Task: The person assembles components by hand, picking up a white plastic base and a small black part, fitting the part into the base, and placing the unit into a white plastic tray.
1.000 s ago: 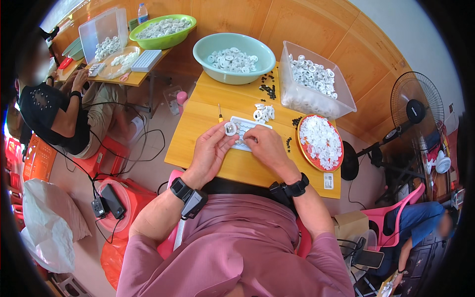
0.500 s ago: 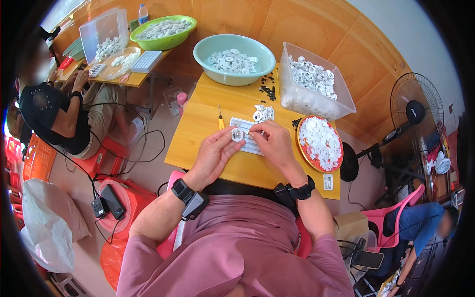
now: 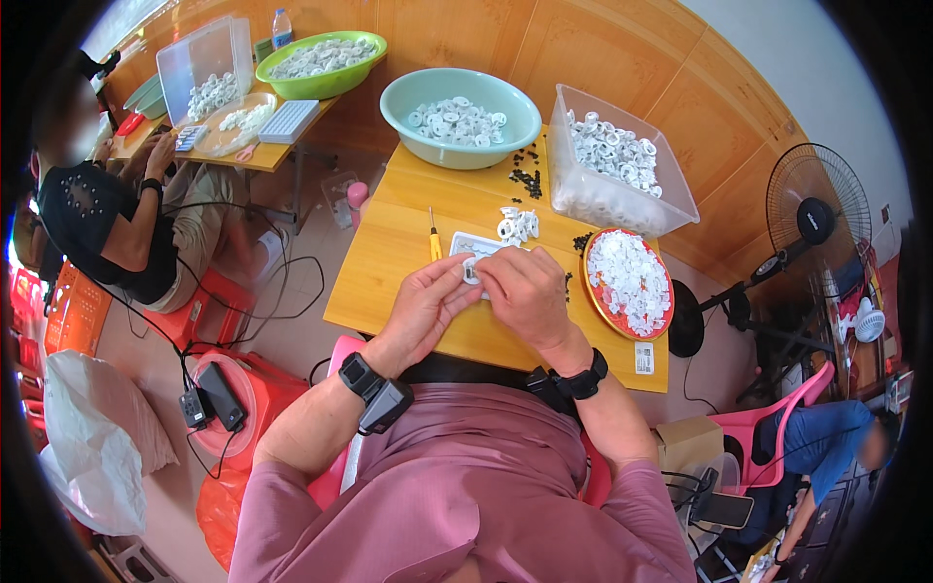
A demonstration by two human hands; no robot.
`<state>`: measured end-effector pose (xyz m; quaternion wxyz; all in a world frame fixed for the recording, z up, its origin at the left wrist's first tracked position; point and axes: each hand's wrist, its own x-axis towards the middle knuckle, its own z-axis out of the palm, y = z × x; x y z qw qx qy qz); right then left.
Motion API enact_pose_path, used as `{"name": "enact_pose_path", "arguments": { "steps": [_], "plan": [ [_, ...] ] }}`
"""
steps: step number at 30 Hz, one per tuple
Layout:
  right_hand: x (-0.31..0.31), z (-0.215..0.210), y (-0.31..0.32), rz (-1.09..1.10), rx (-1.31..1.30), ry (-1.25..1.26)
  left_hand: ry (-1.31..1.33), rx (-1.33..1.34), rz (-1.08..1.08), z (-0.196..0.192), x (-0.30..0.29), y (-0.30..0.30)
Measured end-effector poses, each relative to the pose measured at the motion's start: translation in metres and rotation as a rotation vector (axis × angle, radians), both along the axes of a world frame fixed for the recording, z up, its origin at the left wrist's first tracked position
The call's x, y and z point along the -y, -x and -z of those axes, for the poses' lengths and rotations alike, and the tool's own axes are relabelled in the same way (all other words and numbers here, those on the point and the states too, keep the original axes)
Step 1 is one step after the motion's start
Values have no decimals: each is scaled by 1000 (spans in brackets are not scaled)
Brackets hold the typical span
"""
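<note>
My left hand (image 3: 424,303) pinches a small round white plastic part (image 3: 470,271) between thumb and fingers, above the table. Against the part's right side press the bent fingers of my right hand (image 3: 531,297), closed together; whether they grip a smaller piece is hidden. Beneath both hands lies a white tray with rows of slots (image 3: 472,242), mostly covered by them. A yellow-handled screwdriver (image 3: 434,243) rests left of the tray. Just behind it sits a little group of white round parts (image 3: 517,225).
An orange-red plate (image 3: 588,277) heaped with small white pieces stands right. Behind are a pale green basin (image 3: 389,107), a clear bin (image 3: 603,209) of white parts and scattered black bits (image 3: 528,182). A person (image 3: 107,214) works at another table on the left; a fan (image 3: 814,219) stands right.
My right hand has moved left and turned over the round part, its fingers now against it and covering more of the tray. My left hand stays nearly in place, the part slightly turned.
</note>
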<state>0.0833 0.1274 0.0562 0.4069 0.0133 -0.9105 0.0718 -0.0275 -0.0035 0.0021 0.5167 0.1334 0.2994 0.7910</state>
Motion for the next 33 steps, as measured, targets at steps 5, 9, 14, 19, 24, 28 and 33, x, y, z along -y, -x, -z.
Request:
{"name": "enact_pose_path", "arguments": {
  "steps": [5,9,14,19,24,28,33],
  "plan": [
    [1,0,-2,-12,37,30,22,-24,-4,0,1,-1],
    [-3,8,-4,-6,86,143,67,-89,-7,0,-2,-3],
    [1,14,-4,66,103,362,77,-145,-16,4,-3,-6],
    [2,20,-4,89,104,210,91,-199,-69,8,-5,-5],
    [6,24,-4,110,45,301,134,-241,-95,6,-5,-5],
    [1,23,-8,84,70,169,140,-284,-65,0,-4,-6],
    [6,15,-8,127,170,495,153,-262,-69,2,-3,-5]
  ]
}}
